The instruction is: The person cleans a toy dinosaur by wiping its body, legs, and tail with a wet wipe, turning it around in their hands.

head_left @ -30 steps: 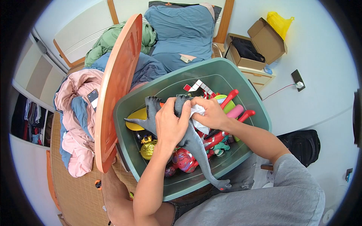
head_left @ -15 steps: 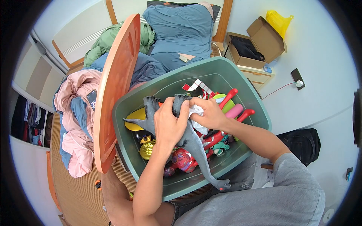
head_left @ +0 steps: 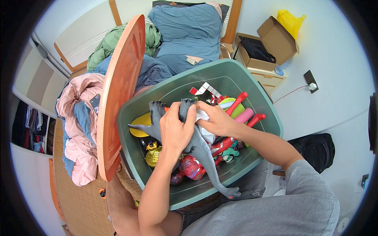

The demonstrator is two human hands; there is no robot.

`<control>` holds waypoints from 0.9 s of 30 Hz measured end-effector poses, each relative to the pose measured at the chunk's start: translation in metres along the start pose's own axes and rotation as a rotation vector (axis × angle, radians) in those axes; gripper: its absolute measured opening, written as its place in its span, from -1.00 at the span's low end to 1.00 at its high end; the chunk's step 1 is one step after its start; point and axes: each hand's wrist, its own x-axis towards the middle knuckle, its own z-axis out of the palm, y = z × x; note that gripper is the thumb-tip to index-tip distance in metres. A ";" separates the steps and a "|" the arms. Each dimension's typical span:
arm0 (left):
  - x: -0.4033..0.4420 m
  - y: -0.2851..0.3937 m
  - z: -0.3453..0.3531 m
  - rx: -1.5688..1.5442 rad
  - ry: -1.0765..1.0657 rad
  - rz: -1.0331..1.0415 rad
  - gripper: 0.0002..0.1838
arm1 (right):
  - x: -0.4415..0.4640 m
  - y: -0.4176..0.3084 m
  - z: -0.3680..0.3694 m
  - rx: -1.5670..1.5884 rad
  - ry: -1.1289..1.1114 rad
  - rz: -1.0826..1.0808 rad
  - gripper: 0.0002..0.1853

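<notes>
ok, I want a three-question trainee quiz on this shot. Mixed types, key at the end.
1. Which hand has the white cloth or tissue in its grip?
2. True or false: the orange lid is off the green bin.
3. Fill in: the left hand holds a grey toy shaped like a long-necked ____.

Key:
1. The right hand.
2. True; it stands on edge, leaving the bin open.
3. Dinosaur.
</notes>
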 end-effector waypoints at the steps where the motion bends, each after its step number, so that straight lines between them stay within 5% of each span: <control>1: 0.000 0.000 0.000 -0.003 0.005 0.006 -0.66 | 0.000 0.001 0.000 0.003 -0.009 0.014 -0.65; 27: 0.000 0.001 -0.001 0.017 0.017 0.006 -0.67 | 0.000 0.005 0.004 0.054 0.065 0.009 -0.70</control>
